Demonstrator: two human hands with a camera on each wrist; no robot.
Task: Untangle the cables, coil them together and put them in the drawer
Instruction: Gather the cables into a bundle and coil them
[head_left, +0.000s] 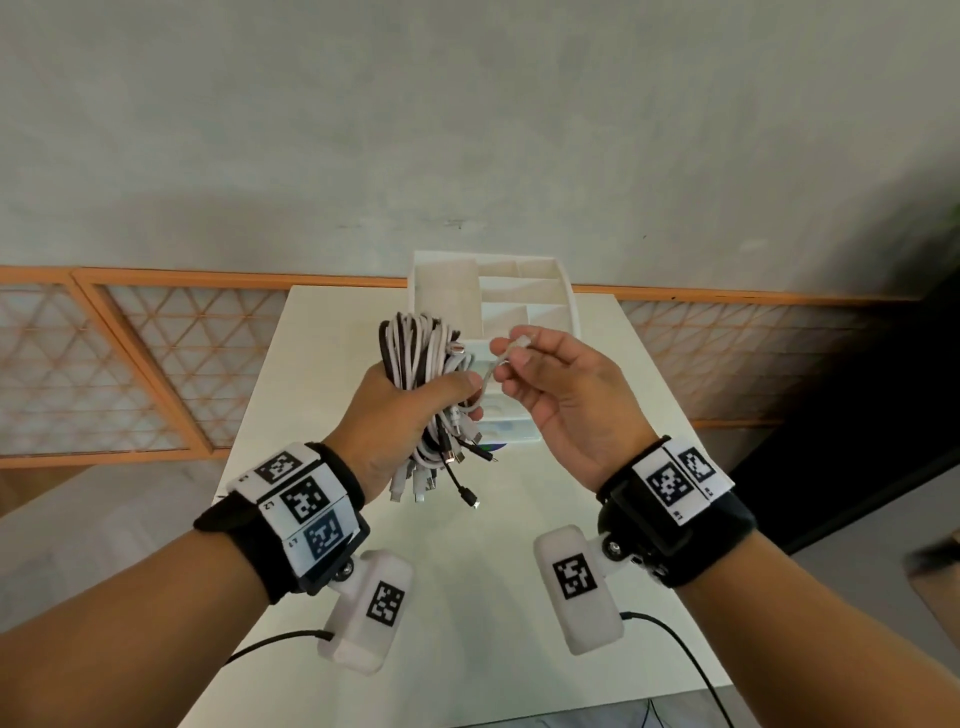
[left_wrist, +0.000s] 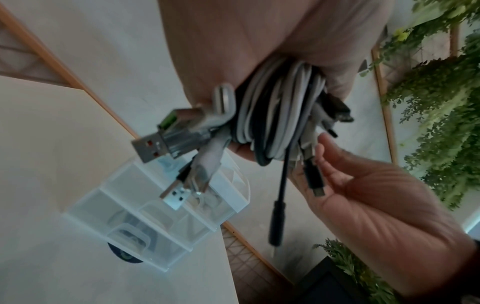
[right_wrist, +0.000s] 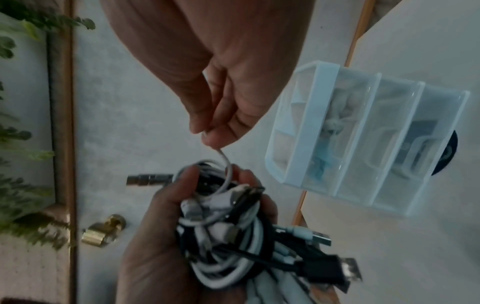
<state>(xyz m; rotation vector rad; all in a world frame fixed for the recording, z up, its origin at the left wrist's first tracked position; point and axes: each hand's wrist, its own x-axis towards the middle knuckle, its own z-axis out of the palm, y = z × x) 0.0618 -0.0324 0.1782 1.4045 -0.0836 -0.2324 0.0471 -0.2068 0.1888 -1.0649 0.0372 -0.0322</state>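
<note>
A coiled bundle of white and black cables (head_left: 421, 364) is gripped in my left hand (head_left: 400, 410), held in the air above the table. Plug ends (head_left: 447, 478) hang loose below the fist. My right hand (head_left: 524, 358) pinches the free end of one white cable (head_left: 488, 379) that loops out of the bundle. In the left wrist view the cable bundle (left_wrist: 275, 115) shows with USB plugs (left_wrist: 155, 144) sticking out. In the right wrist view the thin white cable (right_wrist: 226, 164) runs from my fingertips (right_wrist: 207, 133) into the cable bundle (right_wrist: 228, 236). The white drawer organiser (head_left: 514, 291) stands just behind the hands.
The clear-fronted drawer unit (right_wrist: 363, 144) holds items in its drawers and sits on a white table (head_left: 467, 597). A dark round object (left_wrist: 124, 257) lies under its front. An orange-framed lattice panel (head_left: 130, 364) runs along the wall. Green plants (left_wrist: 441, 123) stand on the right.
</note>
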